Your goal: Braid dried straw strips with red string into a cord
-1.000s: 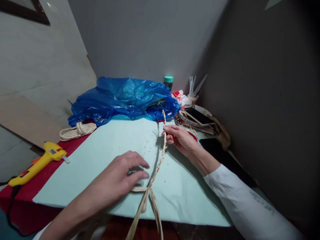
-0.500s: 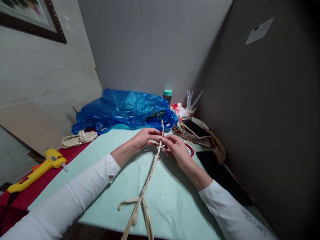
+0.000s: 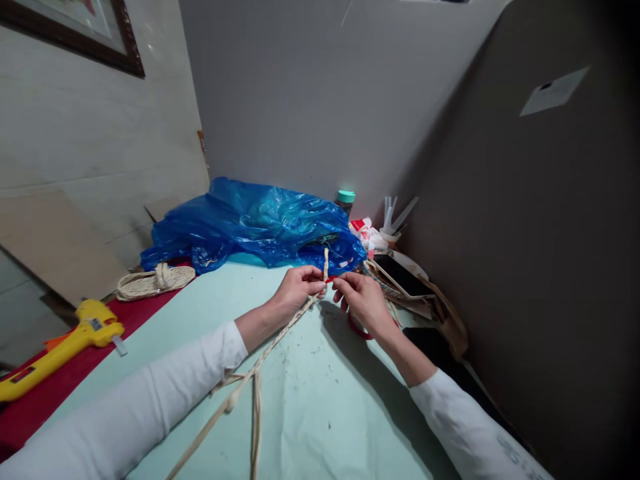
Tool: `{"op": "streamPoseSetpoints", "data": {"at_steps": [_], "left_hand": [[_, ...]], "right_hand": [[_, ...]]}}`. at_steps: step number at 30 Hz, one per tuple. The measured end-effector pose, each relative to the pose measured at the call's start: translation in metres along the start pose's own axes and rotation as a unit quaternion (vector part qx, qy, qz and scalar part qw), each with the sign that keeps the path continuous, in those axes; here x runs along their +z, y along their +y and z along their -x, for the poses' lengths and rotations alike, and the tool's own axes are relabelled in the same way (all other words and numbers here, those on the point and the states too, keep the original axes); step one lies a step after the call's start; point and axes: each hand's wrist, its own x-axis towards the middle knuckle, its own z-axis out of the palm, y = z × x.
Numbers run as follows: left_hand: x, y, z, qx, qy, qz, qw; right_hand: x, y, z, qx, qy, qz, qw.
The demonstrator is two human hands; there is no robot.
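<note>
Braided cord [image 3: 283, 333]: tip upright between the hands, loose strands [image 3: 256, 420] at near end, over pale green sheet [image 3: 325, 387]. Left hand [image 3: 293, 293]: fingertips pinched on cord near tip. Right hand [image 3: 364, 300]: fingertips apparently closed on red strip [image 3: 329, 280] beside cord. Step, as judged: working strip about cord; called for next: steady left pinch, controlled right pull. Around: blue bag [image 3: 255, 220] just beyond; yellow glue gun [image 3: 95, 327], woven slipper [image 3: 145, 285] at left; red loop [image 3: 359, 328] by right hand, possible snag.

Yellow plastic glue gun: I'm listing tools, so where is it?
In the head view, the glue gun lies at the left edge, on the dark red surface, nearer the camera than the cream woven slipper and left of the pale green sheet.
</note>
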Motion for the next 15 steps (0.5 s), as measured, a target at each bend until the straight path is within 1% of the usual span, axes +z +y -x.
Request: {"op": "streamPoseSetpoints", "data": {"at_steps": [2, 4, 6, 8, 10, 12, 14, 15], "left_hand": [[0.002, 0.002, 0.002, 0.018, 0.034, 0.003, 0.999], [0.004, 0.003, 0.004, 0.031, 0.050, 0.008, 0.998], [0.004, 0.002, 0.005, 0.038, 0.031, 0.002, 0.999], [0.004, -0.003, 0.005, 0.048, 0.011, -0.025, 0.998], [0.005, -0.009, 0.007, 0.062, -0.011, -0.069, 0.996], [0.007, -0.014, 0.010, 0.074, -0.007, -0.127, 0.989], [0.011, -0.013, 0.015, 0.078, 0.011, -0.178, 0.981], [0.012, -0.012, 0.018, 0.079, 0.023, -0.196, 0.977]], "right_hand": [[-0.004, 0.003, -0.008, 0.008, -0.005, -0.014, 1.000], [-0.009, 0.007, -0.017, 0.018, -0.004, -0.037, 0.999], [-0.014, 0.013, -0.027, 0.031, -0.005, -0.063, 0.997], [-0.020, 0.015, -0.038, 0.044, -0.038, -0.098, 0.993], [-0.024, 0.010, -0.046, 0.069, -0.082, -0.105, 0.989], [-0.027, 0.000, -0.047, 0.081, -0.114, -0.099, 0.985], [-0.029, -0.012, -0.043, 0.072, -0.122, -0.083, 0.986], [-0.030, -0.016, -0.040, 0.051, -0.101, -0.065, 0.991]]}}
